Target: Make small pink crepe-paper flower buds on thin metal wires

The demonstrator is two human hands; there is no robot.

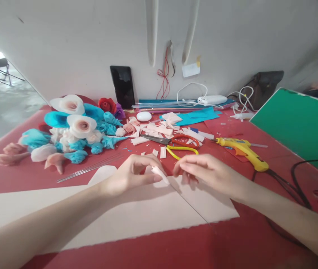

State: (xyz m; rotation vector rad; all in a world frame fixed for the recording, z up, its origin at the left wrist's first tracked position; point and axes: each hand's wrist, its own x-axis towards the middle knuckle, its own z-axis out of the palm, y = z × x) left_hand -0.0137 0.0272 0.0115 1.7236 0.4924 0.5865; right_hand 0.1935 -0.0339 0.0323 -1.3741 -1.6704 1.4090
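Between the thumb and fingers of my left hand [131,173] is a small pale paper bud [160,175]. A thin wire stem [189,204] runs from its base down to the right. My right hand [204,172] hovers just right of the bud, fingers loosely bent and apart, with nothing visible in them. Beneath both hands lies a long sheet of pale pink crepe paper [114,215]. Just beyond the hands rest scissors [183,145] with one red and one yellow handle, among pale paper scraps [157,130].
Blue, white and pink paper flowers [82,127] crowd the left of the red table [136,250]. Thin wires [88,168] lie before them. A yellow glue gun [243,151] with its cord sits right, near a green board [296,127]. A phone [122,86] leans on the wall.
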